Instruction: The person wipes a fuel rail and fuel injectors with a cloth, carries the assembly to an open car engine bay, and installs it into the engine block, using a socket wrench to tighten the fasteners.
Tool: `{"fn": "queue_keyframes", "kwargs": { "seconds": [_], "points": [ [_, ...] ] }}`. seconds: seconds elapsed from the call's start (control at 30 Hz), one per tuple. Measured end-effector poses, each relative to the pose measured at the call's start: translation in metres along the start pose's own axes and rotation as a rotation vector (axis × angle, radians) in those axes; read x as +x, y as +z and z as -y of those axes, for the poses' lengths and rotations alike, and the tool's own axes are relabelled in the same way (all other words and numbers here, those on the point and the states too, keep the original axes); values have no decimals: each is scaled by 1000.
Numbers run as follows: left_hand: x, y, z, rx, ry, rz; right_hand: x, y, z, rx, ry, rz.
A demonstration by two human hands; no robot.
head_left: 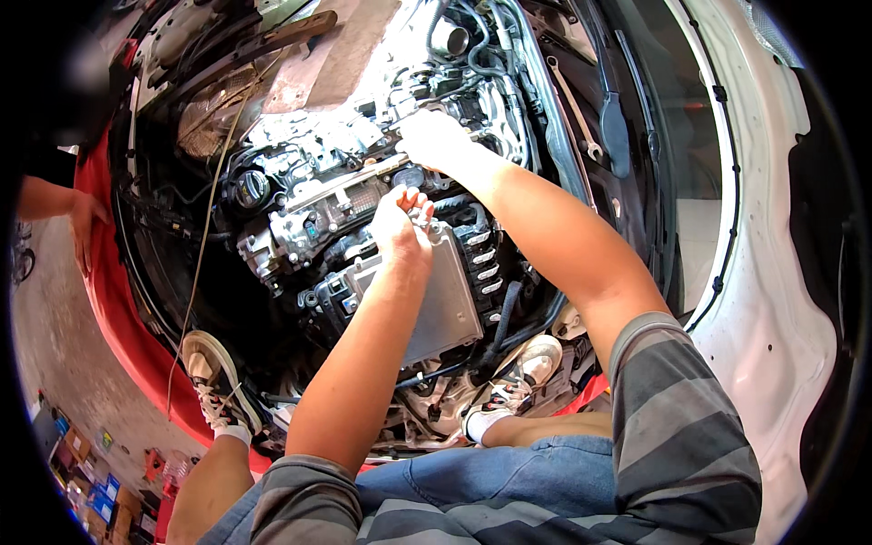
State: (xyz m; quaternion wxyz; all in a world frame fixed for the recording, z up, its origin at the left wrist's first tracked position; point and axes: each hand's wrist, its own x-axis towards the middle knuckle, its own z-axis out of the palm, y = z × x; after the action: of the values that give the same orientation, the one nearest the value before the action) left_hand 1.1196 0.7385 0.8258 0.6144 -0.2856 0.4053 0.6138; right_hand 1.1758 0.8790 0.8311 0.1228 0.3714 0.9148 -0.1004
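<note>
My left hand is over the engine, palm turned up and fingers curled in. Something small and pale seems to show between the fingertips, but its kind is unclear. Just below that hand lies a flat silver metal box, partly covered by my left forearm. Farther up, my right hand reaches to the far side of the engine, by the end of a long metal rail. Strong glare washes out its fingers, so its grip is hidden. A round dark cap sits between the two hands.
A combination wrench lies at the right edge of the bay. Brown board covers the far part. My shoes stand inside the bay's front. Another person's hand rests on the red bumper. Boxes lie at lower left.
</note>
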Motion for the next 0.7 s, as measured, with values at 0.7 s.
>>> {"fn": "queue_keyframes", "kwargs": {
  "seconds": [0.7],
  "points": [
    [-4,2,-12,169,-3,-37,-1,2,7,-31,181,154]
  ]
}}
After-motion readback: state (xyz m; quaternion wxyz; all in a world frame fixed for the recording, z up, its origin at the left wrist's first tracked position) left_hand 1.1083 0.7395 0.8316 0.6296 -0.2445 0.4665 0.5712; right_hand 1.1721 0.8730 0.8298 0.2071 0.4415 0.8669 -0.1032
